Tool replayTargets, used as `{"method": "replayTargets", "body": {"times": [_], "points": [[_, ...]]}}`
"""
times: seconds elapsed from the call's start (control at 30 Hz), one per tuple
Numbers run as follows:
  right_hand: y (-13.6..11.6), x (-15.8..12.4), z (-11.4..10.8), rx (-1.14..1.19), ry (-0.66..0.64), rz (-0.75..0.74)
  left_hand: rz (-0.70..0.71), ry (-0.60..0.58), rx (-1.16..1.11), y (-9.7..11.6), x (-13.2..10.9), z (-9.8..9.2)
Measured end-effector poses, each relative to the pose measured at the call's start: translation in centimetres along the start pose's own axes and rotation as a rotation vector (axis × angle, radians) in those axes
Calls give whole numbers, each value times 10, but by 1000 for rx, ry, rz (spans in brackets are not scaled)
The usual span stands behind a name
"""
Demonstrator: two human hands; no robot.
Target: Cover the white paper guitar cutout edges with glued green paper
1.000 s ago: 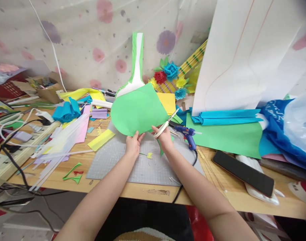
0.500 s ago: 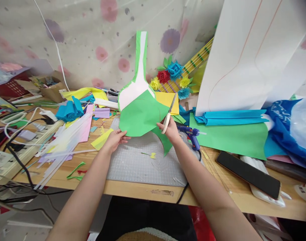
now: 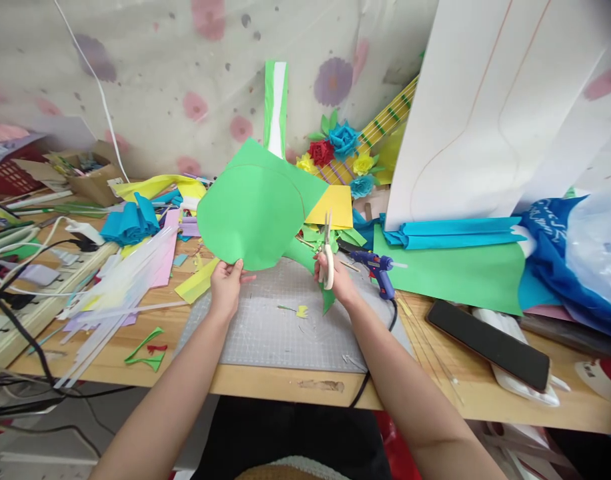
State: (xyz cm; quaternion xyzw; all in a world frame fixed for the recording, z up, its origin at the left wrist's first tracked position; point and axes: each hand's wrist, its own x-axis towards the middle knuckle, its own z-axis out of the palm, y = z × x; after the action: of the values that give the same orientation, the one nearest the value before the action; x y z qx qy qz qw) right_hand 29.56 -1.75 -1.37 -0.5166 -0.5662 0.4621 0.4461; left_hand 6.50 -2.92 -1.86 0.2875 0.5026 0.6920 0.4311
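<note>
My left hand [image 3: 228, 285] pinches the lower edge of a large green paper sheet [image 3: 253, 213] that has a faint curved line on it. White-handled scissors [image 3: 328, 257] are in my right hand [image 3: 336, 277], blades pointing up, just right of the sheet. A narrower green paper offcut [image 3: 300, 253] hangs beside my right fingers, partly hidden by the hand. Behind the sheet stands a white guitar-neck shape with green edging [image 3: 276, 110]; its lower part is covered by the sheet.
A grey cutting mat [image 3: 280, 333] lies under my hands. To the right are a blue glue gun [image 3: 378, 267], a black phone [image 3: 488, 343] and green paper [image 3: 450, 273]. Glue sticks [image 3: 130, 280] and cables lie left. A tall white board [image 3: 450, 133] leans at the back right.
The green sheet has turned and moved left, now hiding the body of the white shape. My right hand and the scissors have moved down, away from the sheet's edge.
</note>
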Motion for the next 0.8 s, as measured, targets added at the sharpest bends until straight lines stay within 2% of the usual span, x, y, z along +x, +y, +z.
{"method": "replayTargets", "body": {"times": [0.13,0.47,0.67,0.8], "points": [[3,-3,5,-109,-92,-59,31,-31,37,-5,-4,2],[0,-8,12,-21,-119,30,38,-29,72,-11,-3,3],[-6,-12,16,11,-91,55,28,-43,80,-10,-2,2],[-4,-10,20,67,21,115,38,-58,71,-10,-2,2]]}}
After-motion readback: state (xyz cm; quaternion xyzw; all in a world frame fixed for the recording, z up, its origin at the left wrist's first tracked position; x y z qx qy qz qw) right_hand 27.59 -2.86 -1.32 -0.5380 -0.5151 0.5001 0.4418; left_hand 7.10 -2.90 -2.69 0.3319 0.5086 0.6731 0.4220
